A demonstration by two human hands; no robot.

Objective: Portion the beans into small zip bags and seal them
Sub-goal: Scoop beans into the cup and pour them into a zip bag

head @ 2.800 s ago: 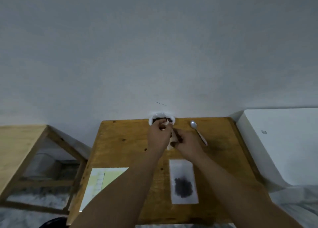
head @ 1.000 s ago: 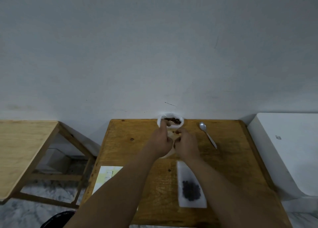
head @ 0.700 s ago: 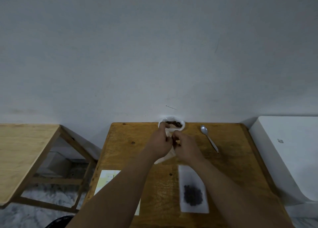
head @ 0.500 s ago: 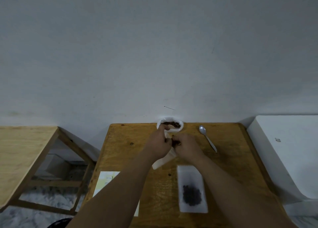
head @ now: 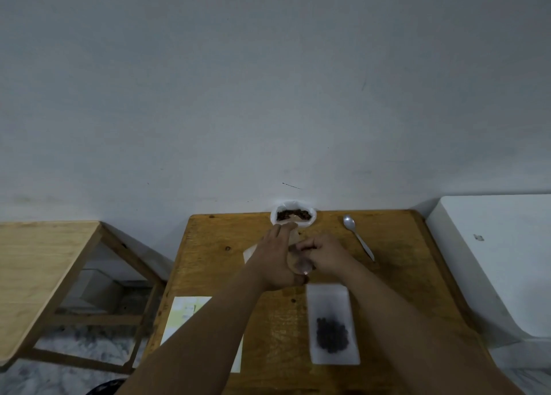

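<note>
The fingers of the right hand (head: 326, 256) are curling tightly at the mouth of the small zip bag (head: 299, 265); whether they are pinching beans or the edge of the bag, I cannot tell. The left hand (head: 275, 262) is grasping the same bag from its other side, fingers lying long over it and reaching toward the white container (head: 313, 220); it is probably keeping the mouth open and steady for filling. The bag is being held just before this container, where the beans (head: 293, 215) are lying at the far edge of the table (head: 214, 245), so the way for each portion is short. The spoon (head: 360, 241) is lying unused to the right (perhaps fingers are serving instead). Nearer the person, a filled bag (head: 328, 299) is resting flat, apart from the work; a sheet of paper (head: 182, 317) is lying left of it.
</note>
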